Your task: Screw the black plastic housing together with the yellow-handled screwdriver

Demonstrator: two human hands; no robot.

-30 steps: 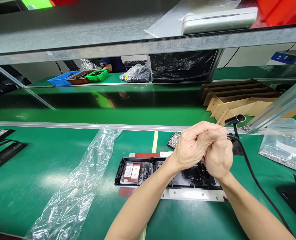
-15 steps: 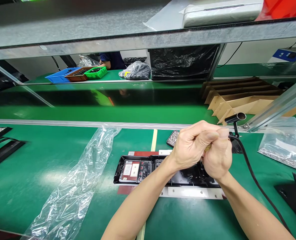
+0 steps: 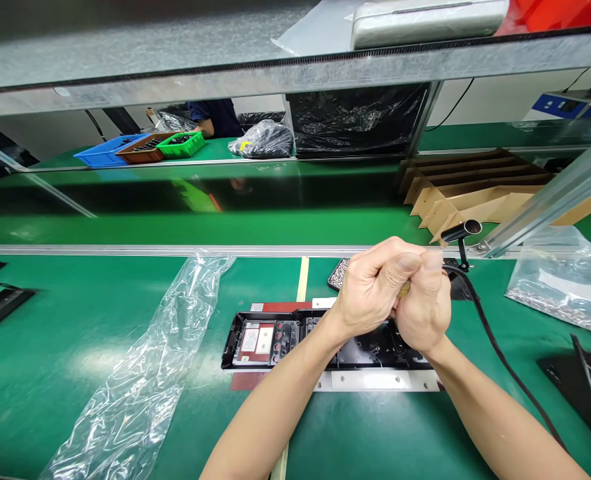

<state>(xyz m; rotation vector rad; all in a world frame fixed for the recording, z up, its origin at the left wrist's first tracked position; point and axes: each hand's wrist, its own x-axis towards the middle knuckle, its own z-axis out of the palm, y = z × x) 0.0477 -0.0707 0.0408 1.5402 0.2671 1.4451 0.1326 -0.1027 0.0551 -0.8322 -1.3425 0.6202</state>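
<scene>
My left hand (image 3: 370, 290) and my right hand (image 3: 425, 310) are pressed together above the right part of a black plastic housing (image 3: 365, 359). Both are closed, with thumbs side by side. A small yellowish bit shows between them, but what they hold is mostly hidden. The housing lies open side up in a fixture with a white strip (image 3: 375, 381) along its near edge. Its left end holds a clear part over a red surface. From behind my right hand a black cable (image 3: 495, 333) runs down to the right; whether it joins what I hold is hidden.
A tray of small metal parts (image 3: 338, 274) sits behind my left hand, and a black tube holder (image 3: 461, 231) behind my right. Clear plastic film (image 3: 145, 360) lies left. A bag of small parts (image 3: 565, 287) lies right. Cardboard dividers (image 3: 475, 200) stand beyond the rail.
The whole view has shifted slightly, so things appear a little further left. My hands stay pressed together over the housing with nearly the same grip.
</scene>
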